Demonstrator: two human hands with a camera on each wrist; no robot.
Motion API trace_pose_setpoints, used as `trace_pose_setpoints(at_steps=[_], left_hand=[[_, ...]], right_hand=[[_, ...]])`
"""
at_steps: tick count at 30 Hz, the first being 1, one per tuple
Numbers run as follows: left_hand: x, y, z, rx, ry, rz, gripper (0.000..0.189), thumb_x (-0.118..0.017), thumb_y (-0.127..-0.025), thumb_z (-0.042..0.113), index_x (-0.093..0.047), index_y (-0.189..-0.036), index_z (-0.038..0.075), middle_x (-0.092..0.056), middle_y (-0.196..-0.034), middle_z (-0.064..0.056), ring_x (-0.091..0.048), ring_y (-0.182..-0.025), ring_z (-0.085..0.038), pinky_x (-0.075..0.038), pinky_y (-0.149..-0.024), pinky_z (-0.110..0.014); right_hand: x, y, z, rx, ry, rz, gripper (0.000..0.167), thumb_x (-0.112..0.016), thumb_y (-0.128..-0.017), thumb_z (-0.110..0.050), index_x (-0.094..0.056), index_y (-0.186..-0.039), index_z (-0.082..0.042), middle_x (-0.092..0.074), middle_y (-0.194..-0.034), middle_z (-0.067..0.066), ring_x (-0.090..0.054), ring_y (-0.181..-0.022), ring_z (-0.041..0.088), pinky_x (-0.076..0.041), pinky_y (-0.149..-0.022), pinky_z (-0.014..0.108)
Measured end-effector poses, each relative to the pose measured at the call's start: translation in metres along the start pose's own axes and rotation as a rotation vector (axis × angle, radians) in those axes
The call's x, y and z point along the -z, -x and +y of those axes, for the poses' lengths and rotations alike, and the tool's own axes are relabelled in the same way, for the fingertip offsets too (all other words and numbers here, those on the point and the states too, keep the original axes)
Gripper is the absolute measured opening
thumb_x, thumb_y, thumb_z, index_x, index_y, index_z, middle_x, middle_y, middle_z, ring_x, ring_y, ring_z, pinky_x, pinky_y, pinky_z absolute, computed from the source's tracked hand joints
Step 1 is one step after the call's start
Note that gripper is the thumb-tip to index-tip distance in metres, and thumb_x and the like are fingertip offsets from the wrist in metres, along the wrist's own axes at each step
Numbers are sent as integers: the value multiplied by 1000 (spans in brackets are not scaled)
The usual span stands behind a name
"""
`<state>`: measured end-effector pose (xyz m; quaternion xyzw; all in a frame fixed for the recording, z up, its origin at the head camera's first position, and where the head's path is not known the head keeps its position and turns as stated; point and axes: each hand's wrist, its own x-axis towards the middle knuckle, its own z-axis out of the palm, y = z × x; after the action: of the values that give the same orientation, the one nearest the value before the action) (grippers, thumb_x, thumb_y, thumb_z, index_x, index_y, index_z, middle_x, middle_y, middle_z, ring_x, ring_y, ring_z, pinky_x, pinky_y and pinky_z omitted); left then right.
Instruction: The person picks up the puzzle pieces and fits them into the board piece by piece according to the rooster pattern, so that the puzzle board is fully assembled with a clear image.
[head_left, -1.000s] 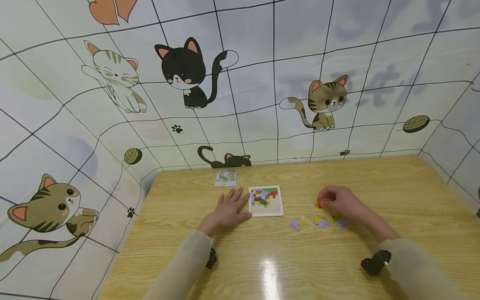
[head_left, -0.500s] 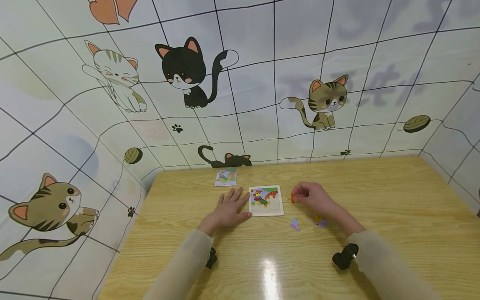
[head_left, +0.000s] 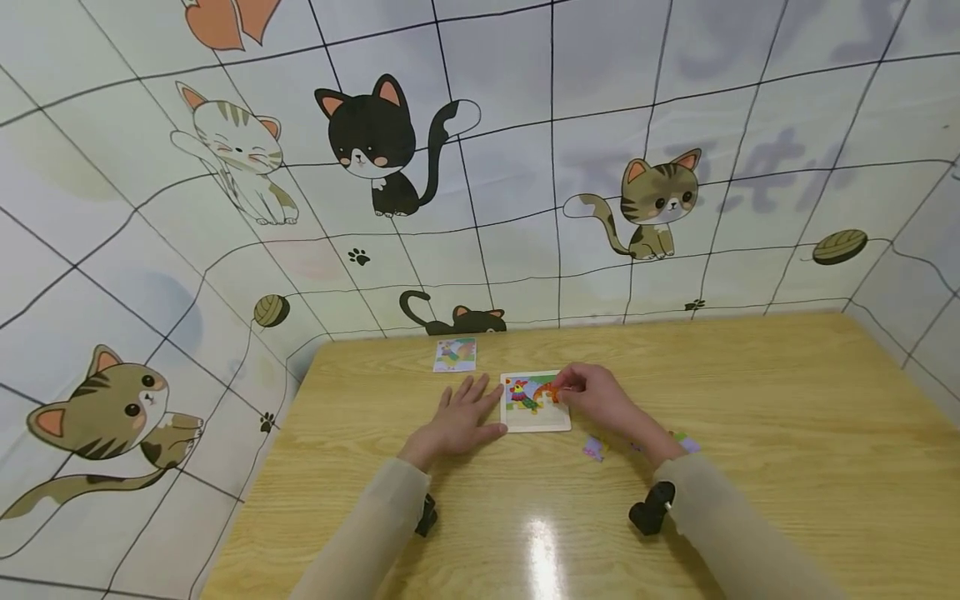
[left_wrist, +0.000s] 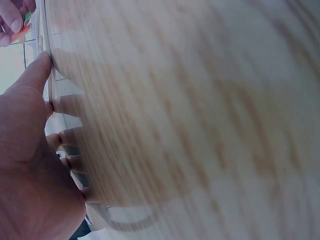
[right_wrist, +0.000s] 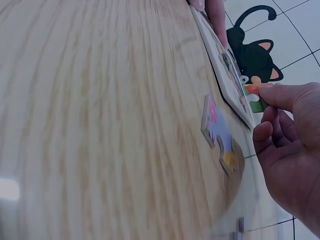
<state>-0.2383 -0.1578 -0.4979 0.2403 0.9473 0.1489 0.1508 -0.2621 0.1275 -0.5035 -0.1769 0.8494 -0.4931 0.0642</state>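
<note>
My right hand pinches a jigsaw piece, orange and green, between thumb and fingertips. It is over the right side of a pale-framed puzzle tray that holds part of a colourful rooster picture. In the head view, the fingers hide most of the pinched piece; I cannot tell whether it touches the tray. My left hand rests with fingers spread on the table, its thumb and index finger at the tray's left edge. Close to the tray's lower right corner lies a lilac and yellow piece.
Another loose piece lies right of my right forearm, and one more is mostly hidden beneath that forearm. A small picture card lies behind the left hand. The wooden table meets a cat-patterned wall covering at the back.
My right hand has carried the orange piece leftward from above the loose pieces to the tray's right side. My left hand has stayed in place.
</note>
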Motion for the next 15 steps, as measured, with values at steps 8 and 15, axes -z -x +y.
trace_pose_setpoints(at_steps=[8, 15], left_hand=[[-1, -1, -1, 7, -1, -7, 73, -49, -105, 53, -24, -165, 19, -9, -171, -12, -1, -156, -37, -2, -119, -66], [0, -1, 0, 0, -1, 1, 73, -49, -105, 52, -25, -165, 17, -10, -171, -13, -2, -156, -39, -3, -119, -67]], right_hand=[[-10, -8, -2, -3, 22, -18, 8, -70, -94, -2, -71, -102, -2, -69, -97, 6, -61, -88, 20, -50, -79, 36], [-13, -9, -1, -2, 60, -6, 11, -69, -92, 2, -71, -103, -2, -65, -90, 4, -55, -80, 19, -47, -73, 35]])
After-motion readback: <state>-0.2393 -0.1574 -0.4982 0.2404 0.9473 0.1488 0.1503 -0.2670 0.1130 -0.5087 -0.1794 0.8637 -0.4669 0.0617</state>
